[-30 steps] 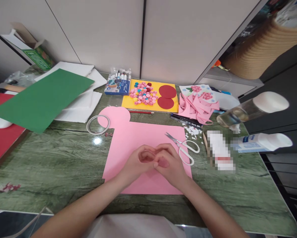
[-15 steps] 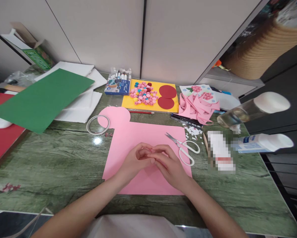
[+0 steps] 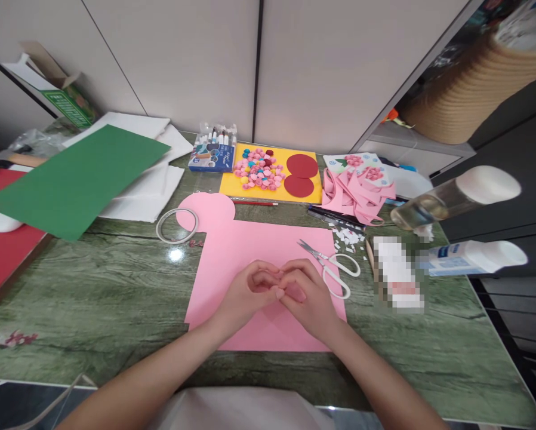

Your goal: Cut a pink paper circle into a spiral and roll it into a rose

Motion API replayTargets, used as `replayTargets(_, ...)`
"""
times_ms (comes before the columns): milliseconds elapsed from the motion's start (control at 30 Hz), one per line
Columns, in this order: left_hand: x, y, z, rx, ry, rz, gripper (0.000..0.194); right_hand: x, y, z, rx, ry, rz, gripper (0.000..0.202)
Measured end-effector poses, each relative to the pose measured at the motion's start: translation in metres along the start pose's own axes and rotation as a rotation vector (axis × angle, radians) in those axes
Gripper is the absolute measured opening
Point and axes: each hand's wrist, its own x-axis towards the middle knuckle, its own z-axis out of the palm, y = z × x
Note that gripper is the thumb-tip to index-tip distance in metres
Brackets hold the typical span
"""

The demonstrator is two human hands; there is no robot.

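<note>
My left hand (image 3: 254, 289) and my right hand (image 3: 310, 292) meet at the fingertips above a large sheet of pink paper (image 3: 232, 257). Thumbs and fingers of both are pinched together, and whatever lies between them is hidden or too small to make out. Pink shows through the loop of my right thumb and fingers; I cannot tell whether it is a held piece or the sheet below. White-handled scissors (image 3: 333, 266) lie slightly open just right of my right hand. Pink paper circles (image 3: 212, 209) and a roll of tape (image 3: 160, 227) rest beyond my left hand.
Yellow paper (image 3: 250, 192) at the back bears a heap of small coloured paper balls (image 3: 259, 170) and red circles (image 3: 301, 166). Pink scraps (image 3: 357, 194), pens (image 3: 335, 216) and bottles (image 3: 474, 257) stand or lie rightward. Green paper (image 3: 80, 179) covers white sheets at left.
Both hands have shifted slightly to the right, and the right fingers have curled, opening a loop between thumb and forefinger. Other things on the table stay where they were.
</note>
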Motion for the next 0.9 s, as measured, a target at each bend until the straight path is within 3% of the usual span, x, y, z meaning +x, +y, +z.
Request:
replayTargets(500, -0.0014, 0.0059, -0.0013, -0.012, 0.017, 0.026, 0.029, -0.001, 0.0004, -0.0005, 0.005, -0.094, -0.095, 0.036)
replayTargets(700, -0.0023, 0.0058, 0.0, 0.008, 0.018, 0.02, 0.028, -0.0015, 0.0012, 0.0, -0.007, 0.006, -0.062, 0.025)
replayTargets(900, -0.0016, 0.004, 0.0022, -0.003, 0.002, -0.003, 0.029, -0.0025, 0.0015, 0.0013, -0.01, 0.02, -0.007, 0.009)
